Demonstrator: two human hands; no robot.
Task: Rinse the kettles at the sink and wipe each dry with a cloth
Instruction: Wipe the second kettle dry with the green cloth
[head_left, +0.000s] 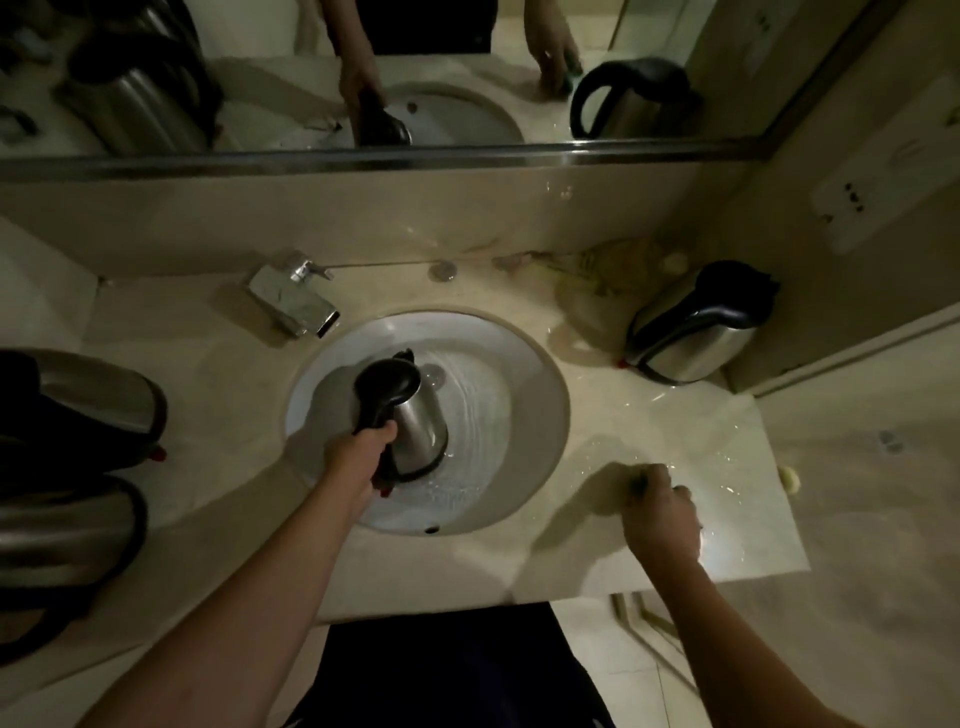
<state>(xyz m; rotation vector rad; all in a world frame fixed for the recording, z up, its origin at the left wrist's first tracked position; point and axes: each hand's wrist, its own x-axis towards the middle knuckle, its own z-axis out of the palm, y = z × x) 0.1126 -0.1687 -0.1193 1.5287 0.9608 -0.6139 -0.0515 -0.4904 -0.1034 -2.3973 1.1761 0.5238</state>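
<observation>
Over the sink (540, 415), left hand (363, 452) is gripping the kettle (410, 415) handle; right hand (660, 514) is closing on something small, possibly cloth; risk: wet handle slipping, kettle striking basin.

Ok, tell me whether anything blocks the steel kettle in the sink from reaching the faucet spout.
Nothing visible does. The left hand holds the black-handled steel kettle over the round white basin; open basin separates it from the chrome faucet.
</observation>
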